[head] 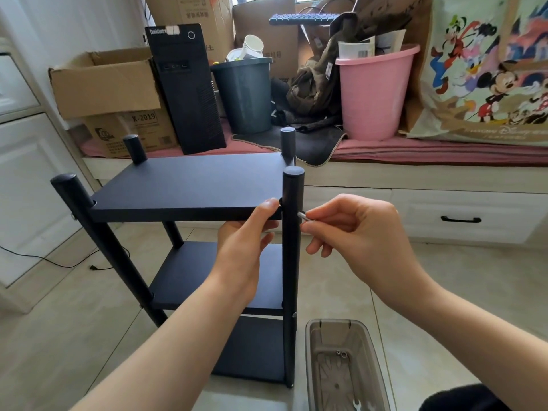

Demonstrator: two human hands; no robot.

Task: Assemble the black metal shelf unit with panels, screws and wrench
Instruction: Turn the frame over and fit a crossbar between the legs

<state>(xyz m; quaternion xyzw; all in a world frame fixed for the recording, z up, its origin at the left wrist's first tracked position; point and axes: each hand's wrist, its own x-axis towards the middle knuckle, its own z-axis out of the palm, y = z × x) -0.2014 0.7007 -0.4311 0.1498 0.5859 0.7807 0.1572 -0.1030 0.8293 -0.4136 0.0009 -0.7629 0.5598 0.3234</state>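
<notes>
Left hand gripped top panel at near-right post; right hand fingers pinched screw at post hole; next: seat and thread it

We see a pink bucket, a grey bin, a black computer tower and cardboard boxes on the window bench.

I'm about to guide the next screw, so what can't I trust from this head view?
- Hole in the front right post: hidden behind the post's curve and the screw tip.
- Screw's length: covered by the right hand.
- Top panel underside: blocked by the left hand.
- Small parts in the tray: too small to identify.
- Wrench: cut off by the bottom edge.
</notes>
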